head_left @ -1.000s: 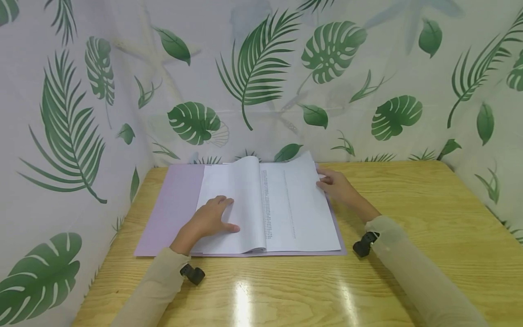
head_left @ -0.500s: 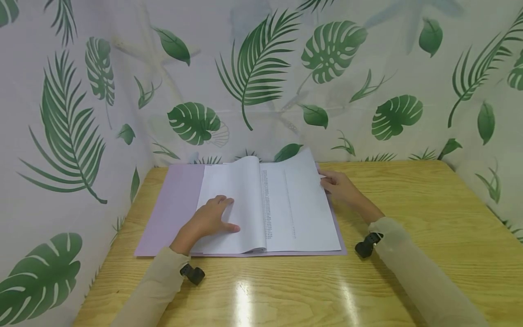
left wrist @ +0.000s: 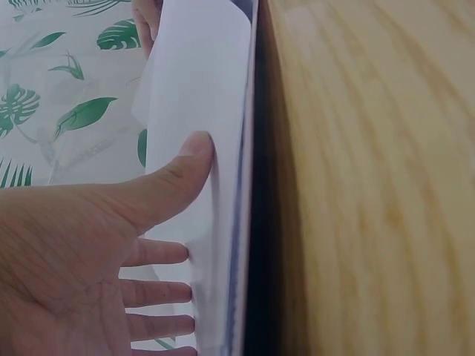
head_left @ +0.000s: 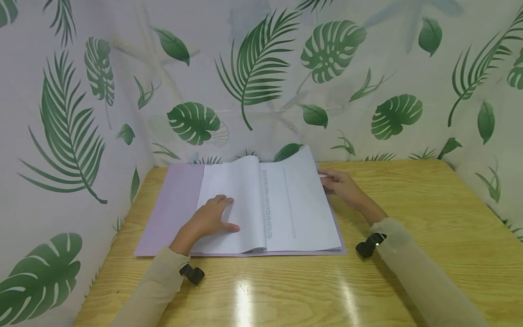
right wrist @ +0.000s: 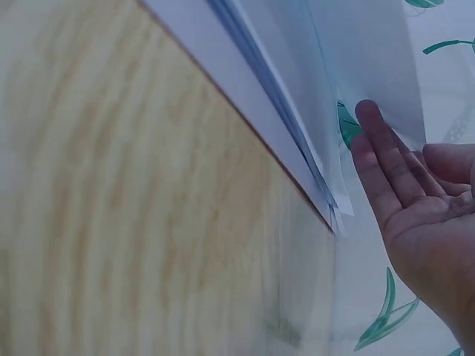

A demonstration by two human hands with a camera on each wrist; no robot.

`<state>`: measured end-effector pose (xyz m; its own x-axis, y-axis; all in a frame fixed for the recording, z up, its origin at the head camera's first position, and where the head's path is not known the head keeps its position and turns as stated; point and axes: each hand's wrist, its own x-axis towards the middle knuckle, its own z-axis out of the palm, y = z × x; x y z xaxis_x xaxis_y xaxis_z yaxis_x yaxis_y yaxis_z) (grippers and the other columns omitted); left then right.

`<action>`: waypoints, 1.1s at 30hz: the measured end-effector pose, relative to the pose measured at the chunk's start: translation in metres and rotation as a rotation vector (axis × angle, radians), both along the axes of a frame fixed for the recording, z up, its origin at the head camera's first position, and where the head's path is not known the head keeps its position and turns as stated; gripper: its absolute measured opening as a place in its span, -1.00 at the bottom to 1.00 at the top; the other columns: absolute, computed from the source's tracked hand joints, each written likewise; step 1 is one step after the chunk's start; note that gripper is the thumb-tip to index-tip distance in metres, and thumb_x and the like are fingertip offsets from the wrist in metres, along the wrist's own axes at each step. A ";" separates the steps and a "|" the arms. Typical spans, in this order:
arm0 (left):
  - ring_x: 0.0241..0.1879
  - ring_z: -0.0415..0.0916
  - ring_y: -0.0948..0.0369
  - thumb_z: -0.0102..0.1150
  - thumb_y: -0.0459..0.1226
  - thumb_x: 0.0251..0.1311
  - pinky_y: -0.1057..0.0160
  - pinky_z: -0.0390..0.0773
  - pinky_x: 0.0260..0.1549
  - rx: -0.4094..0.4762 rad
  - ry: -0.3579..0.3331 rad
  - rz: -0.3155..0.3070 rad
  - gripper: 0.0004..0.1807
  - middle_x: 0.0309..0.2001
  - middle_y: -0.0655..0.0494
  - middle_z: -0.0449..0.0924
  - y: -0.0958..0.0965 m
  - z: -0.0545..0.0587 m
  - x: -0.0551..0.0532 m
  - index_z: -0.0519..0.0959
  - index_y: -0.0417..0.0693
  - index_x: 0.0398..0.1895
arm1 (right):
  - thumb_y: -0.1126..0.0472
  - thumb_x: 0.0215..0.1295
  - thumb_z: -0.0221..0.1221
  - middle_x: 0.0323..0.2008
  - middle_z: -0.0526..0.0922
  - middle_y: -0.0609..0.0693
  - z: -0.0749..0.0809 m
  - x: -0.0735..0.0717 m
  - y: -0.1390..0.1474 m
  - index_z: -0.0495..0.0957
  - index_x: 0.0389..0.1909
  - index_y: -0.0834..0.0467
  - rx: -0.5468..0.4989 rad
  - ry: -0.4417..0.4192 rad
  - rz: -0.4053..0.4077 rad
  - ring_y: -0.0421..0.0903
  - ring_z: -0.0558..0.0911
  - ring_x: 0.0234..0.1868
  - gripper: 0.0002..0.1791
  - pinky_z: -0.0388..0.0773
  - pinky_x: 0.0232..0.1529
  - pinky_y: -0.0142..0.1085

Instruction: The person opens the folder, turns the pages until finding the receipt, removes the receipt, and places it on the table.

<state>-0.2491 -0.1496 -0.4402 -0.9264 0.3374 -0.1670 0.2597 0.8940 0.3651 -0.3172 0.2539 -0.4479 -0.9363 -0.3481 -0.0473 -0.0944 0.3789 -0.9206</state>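
A lilac folder (head_left: 173,204) lies spread on the table with a thick stack of white printed sheets inside. Several sheets are turned over to the left half, where my left hand (head_left: 208,220) rests with fingers spread. Its thumb and fingertips touch the turned sheets (left wrist: 200,81) in the left wrist view. At the right edge, my right hand (head_left: 343,186) pinches the top printed page (head_left: 300,204) by its far right part, which curves upward. In the right wrist view, the fingers (right wrist: 386,159) lie against the underside of the raised page (right wrist: 378,59), with the thumb at its corner.
The wooden table (head_left: 412,204) extends to the right of and in front of the folder. A leaf-printed cloth (head_left: 261,91) hangs behind the table and along both sides. A black wrist camera (head_left: 192,274) is strapped to each wrist.
The right hand has moved slightly to the right, and the page's far right corner has risen a little. My left hand has stayed in place.
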 end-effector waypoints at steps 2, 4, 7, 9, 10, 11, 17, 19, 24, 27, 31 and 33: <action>0.53 0.14 -0.22 0.46 0.10 0.12 -0.27 0.32 0.42 0.007 -0.001 0.001 0.00 0.55 -0.25 0.16 0.000 0.000 0.000 0.26 -0.12 0.54 | 0.18 0.63 -0.04 0.38 0.45 0.35 0.000 0.001 0.001 0.22 0.52 0.30 0.007 0.010 -0.003 0.26 0.59 0.28 -0.45 0.65 0.20 -0.18; 0.54 0.13 -0.22 0.45 0.10 0.13 -0.27 0.31 0.42 0.014 0.003 -0.006 0.00 0.57 -0.22 0.15 0.000 0.000 0.000 0.25 -0.09 0.55 | 0.20 0.60 0.01 0.32 0.49 0.41 0.001 0.001 0.001 0.25 0.49 0.35 0.014 0.033 0.005 0.22 0.65 0.21 -0.45 0.68 0.14 -0.23; 0.56 0.10 -0.20 0.45 0.08 0.13 -0.25 0.28 0.44 0.024 0.002 -0.020 -0.01 0.59 -0.16 0.11 0.000 0.000 0.000 0.24 -0.04 0.57 | 0.25 0.56 0.07 0.26 0.52 0.46 0.002 0.002 0.002 0.29 0.45 0.39 0.003 0.058 0.023 0.01 0.74 0.09 -0.45 0.71 0.07 -0.29; 0.56 0.09 -0.19 0.44 0.08 0.15 -0.24 0.27 0.46 0.025 0.005 -0.033 -0.02 0.60 -0.14 0.10 0.000 0.001 0.000 0.24 -0.03 0.57 | 0.28 0.55 0.09 0.25 0.52 0.48 0.002 0.003 0.002 0.29 0.45 0.40 -0.012 0.067 0.040 -0.18 0.74 0.03 -0.45 0.70 0.07 -0.32; 0.56 0.08 -0.19 0.44 0.08 0.15 -0.23 0.25 0.47 0.026 0.004 -0.037 -0.02 0.60 -0.13 0.10 0.001 0.001 0.000 0.23 -0.03 0.57 | 0.29 0.54 0.09 0.26 0.51 0.48 0.003 0.003 0.002 0.28 0.45 0.41 -0.021 0.065 0.047 -0.27 0.73 0.00 -0.45 0.70 0.07 -0.33; 0.57 0.07 -0.18 0.44 0.07 0.15 -0.22 0.24 0.48 0.028 0.002 -0.040 -0.02 0.61 -0.12 0.09 0.001 0.001 0.001 0.23 -0.03 0.57 | 0.30 0.55 0.08 0.27 0.49 0.49 0.003 0.003 0.003 0.27 0.45 0.42 -0.029 0.061 0.052 -0.34 0.71 -0.02 -0.45 0.70 0.07 -0.34; 0.57 0.07 -0.19 0.43 0.04 0.17 -0.19 0.18 0.52 0.038 0.019 -0.075 -0.03 0.60 -0.14 0.11 0.002 0.002 0.000 0.21 -0.09 0.57 | 0.34 0.58 -0.02 0.36 0.41 0.46 0.002 0.003 0.004 0.21 0.49 0.41 -0.023 0.013 0.056 -0.22 0.70 0.11 -0.46 0.67 0.14 -0.27; 0.57 0.07 -0.19 0.44 0.02 0.17 -0.19 0.16 0.52 0.042 0.030 -0.088 -0.03 0.59 -0.14 0.12 0.003 0.002 0.000 0.21 -0.09 0.57 | 0.33 0.59 -0.03 0.38 0.40 0.44 0.002 0.003 0.004 0.20 0.51 0.38 -0.003 0.002 0.055 0.01 0.67 0.21 -0.46 0.65 0.19 -0.21; 0.57 0.09 -0.12 0.44 -0.03 0.18 -0.11 0.16 0.54 0.070 0.024 -0.100 -0.05 0.59 -0.12 0.15 0.004 0.002 0.000 0.21 -0.10 0.57 | 0.28 0.57 0.02 0.39 0.41 0.40 0.000 0.004 0.001 0.20 0.52 0.35 0.020 0.017 0.072 0.28 0.54 0.33 -0.42 0.64 0.20 -0.21; 0.58 0.10 -0.08 0.44 -0.04 0.19 -0.06 0.15 0.56 0.084 0.004 -0.099 -0.05 0.58 -0.10 0.16 0.004 0.002 -0.001 0.20 -0.09 0.57 | 0.28 0.53 0.09 0.41 0.40 0.39 -0.001 0.004 0.000 0.21 0.51 0.35 0.038 0.049 0.084 0.32 0.48 0.37 -0.39 0.63 0.21 -0.21; 0.58 0.10 -0.09 0.39 -0.01 0.23 -0.06 0.14 0.56 0.100 -0.011 -0.108 -0.06 0.58 -0.12 0.17 0.002 0.000 -0.002 0.19 -0.13 0.57 | 0.31 0.50 0.10 0.42 0.37 0.41 0.000 0.006 -0.003 0.19 0.52 0.35 0.065 0.081 0.114 0.35 0.45 0.39 -0.37 0.62 0.24 -0.17; 0.57 0.11 -0.10 0.37 0.03 0.24 -0.07 0.15 0.55 0.106 -0.016 -0.110 -0.05 0.57 -0.15 0.17 0.001 0.000 -0.002 0.18 -0.16 0.57 | 0.31 0.50 0.11 0.42 0.37 0.41 0.000 0.007 -0.004 0.17 0.53 0.33 0.063 0.075 0.130 0.35 0.44 0.40 -0.35 0.62 0.23 -0.21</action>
